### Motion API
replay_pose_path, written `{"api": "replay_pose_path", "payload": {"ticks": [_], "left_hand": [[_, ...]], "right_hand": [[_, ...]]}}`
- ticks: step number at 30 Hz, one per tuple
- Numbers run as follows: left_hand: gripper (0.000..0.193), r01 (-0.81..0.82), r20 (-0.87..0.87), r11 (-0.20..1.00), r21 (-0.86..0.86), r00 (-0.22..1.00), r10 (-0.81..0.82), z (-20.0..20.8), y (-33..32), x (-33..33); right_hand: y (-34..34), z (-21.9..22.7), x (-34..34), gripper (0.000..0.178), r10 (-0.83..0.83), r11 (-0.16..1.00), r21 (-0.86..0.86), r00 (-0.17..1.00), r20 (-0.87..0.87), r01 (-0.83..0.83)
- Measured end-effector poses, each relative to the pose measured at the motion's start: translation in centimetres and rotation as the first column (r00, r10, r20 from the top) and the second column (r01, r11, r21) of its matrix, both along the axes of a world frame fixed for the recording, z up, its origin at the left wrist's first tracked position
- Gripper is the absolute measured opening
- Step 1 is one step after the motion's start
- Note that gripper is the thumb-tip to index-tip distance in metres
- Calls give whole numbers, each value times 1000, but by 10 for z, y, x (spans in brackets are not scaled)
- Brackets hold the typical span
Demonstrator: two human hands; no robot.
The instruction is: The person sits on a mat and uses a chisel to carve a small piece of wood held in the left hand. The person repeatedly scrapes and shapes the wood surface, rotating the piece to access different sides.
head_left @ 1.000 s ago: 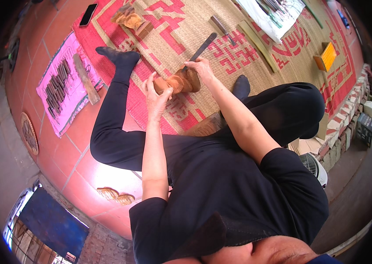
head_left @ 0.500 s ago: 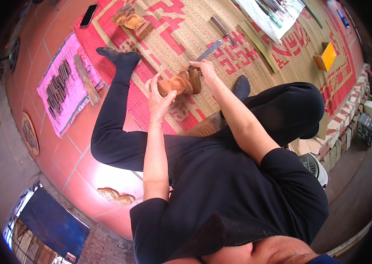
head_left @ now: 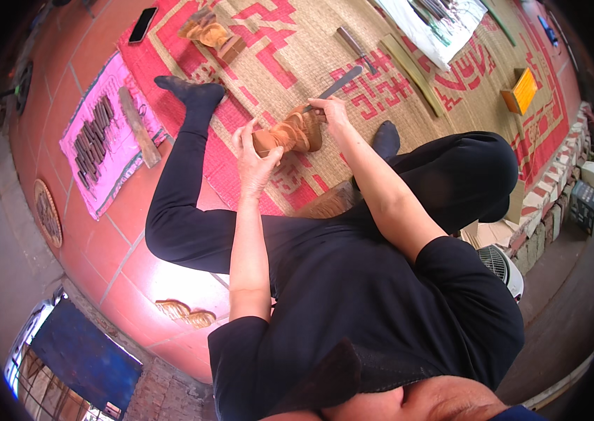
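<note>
A reddish-brown carved wooden piece (head_left: 288, 133) is held above the woven mat, in front of my legs. My left hand (head_left: 255, 163) is closed around its left end, thumb on the near side and fingers on the far side. At its right end, my right hand (head_left: 332, 112) pinches a long, flat metal file (head_left: 342, 82). The file's rounded tip points away to the upper right; its other end lies against the carving, partly hidden by my fingers. A wooden block (head_left: 328, 202) rests by my lap, below the carving.
Another carved piece (head_left: 214, 36) lies farther off on the mat (head_left: 276, 88). Nearby are a wooden-handled tool (head_left: 355, 48), a wooden strip (head_left: 415, 76), an orange block (head_left: 519, 91) and a phone (head_left: 142, 25). Left, a pink cloth (head_left: 118, 81) bears several slim tools; a white cloth (head_left: 444, 52) bears more.
The file has slid a little toward the upper right, with my right hand moving slightly the same way. My left hand and the carving stay nearly in place.
</note>
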State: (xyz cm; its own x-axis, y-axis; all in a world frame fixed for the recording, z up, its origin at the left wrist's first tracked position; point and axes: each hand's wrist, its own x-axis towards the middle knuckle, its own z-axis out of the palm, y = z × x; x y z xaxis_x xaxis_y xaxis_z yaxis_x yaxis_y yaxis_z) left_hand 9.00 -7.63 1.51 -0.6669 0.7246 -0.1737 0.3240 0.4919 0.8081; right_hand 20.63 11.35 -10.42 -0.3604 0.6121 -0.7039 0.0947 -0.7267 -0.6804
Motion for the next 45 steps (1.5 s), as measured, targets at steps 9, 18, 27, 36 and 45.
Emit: {"api": "replay_pose_path", "payload": {"ticks": [9,18,27,36,45], "left_hand": [[81,19,-19,1000,3,1000,-19,1,-2,0],[81,42,-54,999,18,998,-41,1,-3,2],[82,81,-62,997,-3,995,-81,9,1,7],[80,110,-69,994,4,992,-109,6,0,5],[80,26,19,999,38,999,-26,-3,-4,-1]], "right_hand": [[-2,21,-7,20,45,999,27,999,7,-46],[1,21,-4,19,73,997,-8,997,4,-73],[4,0,5,22,68,995,75,996,50,-71],[6,6,3,22,101,992,75,994,52,-105],[5,8,6,22,160,987,25,987,-18,-159]]}}
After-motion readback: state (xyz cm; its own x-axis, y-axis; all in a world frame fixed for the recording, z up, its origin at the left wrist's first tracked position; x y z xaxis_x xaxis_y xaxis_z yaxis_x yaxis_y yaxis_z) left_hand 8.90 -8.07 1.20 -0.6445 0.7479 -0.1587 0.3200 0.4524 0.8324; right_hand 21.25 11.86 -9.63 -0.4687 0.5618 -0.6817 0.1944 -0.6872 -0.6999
